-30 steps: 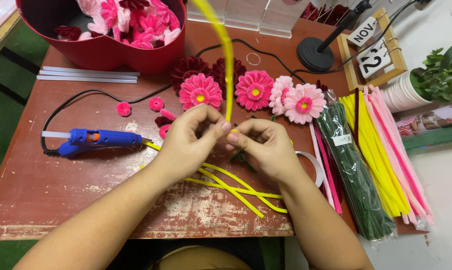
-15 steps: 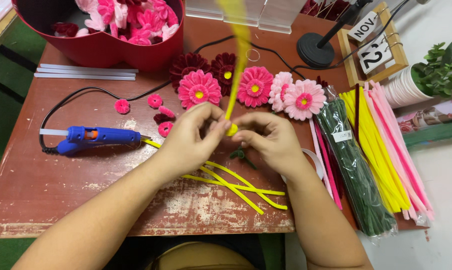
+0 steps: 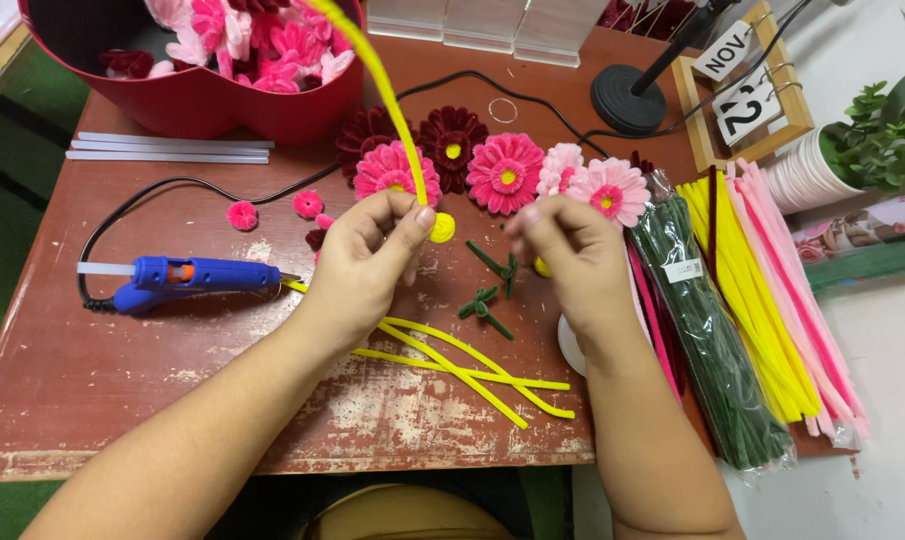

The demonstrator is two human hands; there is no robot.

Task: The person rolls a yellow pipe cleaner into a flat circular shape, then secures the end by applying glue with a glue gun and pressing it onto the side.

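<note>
The left hand [image 3: 368,262] pinched a long yellow pipe cleaner [image 3: 378,75] between thumb and forefinger, close to its lower end, where a small tightly wound yellow coil [image 3: 443,228] sat just beside the thumb tip. The stem rose from the pinch and curved away toward the far edge of the worn red-brown table [image 3: 93,380], passing over a red heart-shaped box [image 3: 203,100] of pink blooms at the far left corner. The right hand [image 3: 573,260] was curled narrow, fingertips drawn together just right of the coil and apart from it; whether it gripped anything could not be told.

The pipe cleaner looked very light, fuzzy and easily bent, a soft wire that should keep whatever curve it is given. It probably offers good grip rather than slipping, and is best taken right next to the coil, since the long free end would sway.

Near the middle of the table lay loose yellow stems [image 3: 463,365] crossing one another, and small green twisted pieces [image 3: 488,300]. A row of finished pink and dark red flowers [image 3: 503,170] stood beyond the hands. A blue glue gun [image 3: 198,275] rested toward the left edge, clear glue sticks [image 3: 168,148] beyond it. Bundles of green, yellow and pink pipe cleaners [image 3: 743,300] lay along the right edge.
</note>
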